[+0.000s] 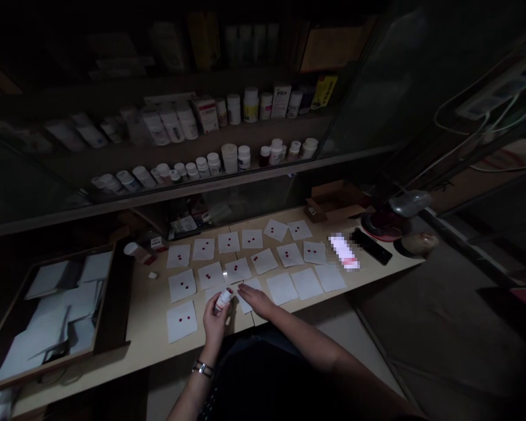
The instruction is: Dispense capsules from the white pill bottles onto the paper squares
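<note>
A white pill bottle [223, 300] with red print is gripped in my left hand [213, 320]. It tilts to the right, and dark red shows at its uncapped mouth. Just right of that mouth is my right hand [258, 300], fingers stretched out over a white paper square [244, 305]; whether a pill lies under the fingertips I cannot make out. Rows of paper squares cover the table. Most carry small red pills, such as the pair [184, 319] on the front-left square [175, 328]. Bare squares [307, 283] lie to the right of my right hand.
At the left stands a wooden tray [97, 327] of white papers. Near it are a bottle [137, 252] and a small white cap [153, 275]. On the right lie a lit phone [344, 251], a black phone [372, 247] and an open carton [328, 199]. Shelved bottles [244, 158] stand behind.
</note>
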Demonstrator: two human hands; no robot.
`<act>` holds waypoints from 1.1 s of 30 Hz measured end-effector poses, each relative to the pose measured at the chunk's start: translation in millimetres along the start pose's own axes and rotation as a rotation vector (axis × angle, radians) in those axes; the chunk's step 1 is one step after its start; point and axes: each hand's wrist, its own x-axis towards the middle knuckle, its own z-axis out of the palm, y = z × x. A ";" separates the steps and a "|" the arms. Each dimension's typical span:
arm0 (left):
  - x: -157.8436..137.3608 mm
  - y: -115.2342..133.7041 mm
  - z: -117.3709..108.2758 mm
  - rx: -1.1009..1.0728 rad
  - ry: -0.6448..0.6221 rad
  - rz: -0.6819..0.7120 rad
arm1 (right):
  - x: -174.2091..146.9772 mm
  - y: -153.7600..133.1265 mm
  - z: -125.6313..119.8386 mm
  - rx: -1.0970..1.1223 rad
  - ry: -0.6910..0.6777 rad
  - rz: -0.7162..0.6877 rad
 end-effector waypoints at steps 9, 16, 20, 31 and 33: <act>8.9 12.2 -17.9 -0.040 0.166 0.000 | 0.5 3.2 -3.6 -0.099 0.131 -0.019; 10.8 16.9 -32.1 -0.077 0.278 -0.040 | 7.8 -8.6 -21.3 -0.252 0.345 0.095; 12.0 14.4 -36.7 -0.066 0.310 -0.037 | 15.4 -31.1 -17.0 -0.417 0.127 0.039; 11.5 4.8 -49.2 0.012 0.346 0.044 | 65.0 -76.6 32.6 -0.577 -0.232 0.036; 10.2 1.2 -52.5 -0.008 0.349 0.015 | 70.5 -75.1 38.4 -0.592 -0.249 0.069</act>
